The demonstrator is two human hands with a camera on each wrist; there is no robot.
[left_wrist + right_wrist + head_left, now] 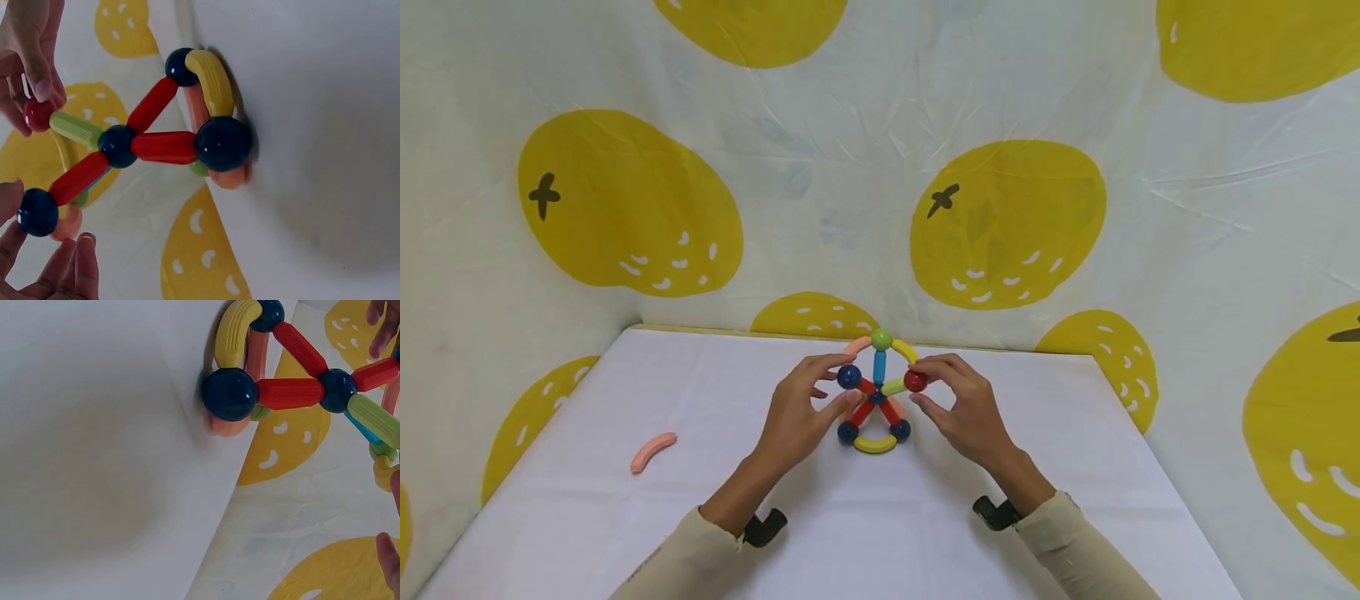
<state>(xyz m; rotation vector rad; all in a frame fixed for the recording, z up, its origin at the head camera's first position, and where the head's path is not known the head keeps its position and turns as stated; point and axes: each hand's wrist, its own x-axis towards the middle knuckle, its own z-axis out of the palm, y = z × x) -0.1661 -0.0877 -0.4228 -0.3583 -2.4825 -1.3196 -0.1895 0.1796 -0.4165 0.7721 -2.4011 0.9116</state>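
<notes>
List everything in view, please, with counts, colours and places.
Table: one, white, below
Structure: one, multicoloured, on table
Blue balls: four, dark blue, centre, left and base
Red ball: one, red, right
Green balls: two, green, top and back
Straight rods: five, red, blue and light green, around centre
Yellow curves: two, yellow, upper right and base
Pink curves: three visible, pink, upper left and lower back
Loose curve: one, pink, table's left
Backdrop: one, white with yellow fruits, behind
Fittings: two, black, at wrists
Sleeves: two, beige, forearms
Left hand: one, pinching left blue ball
Right hand: one, pinching red ball
</notes>
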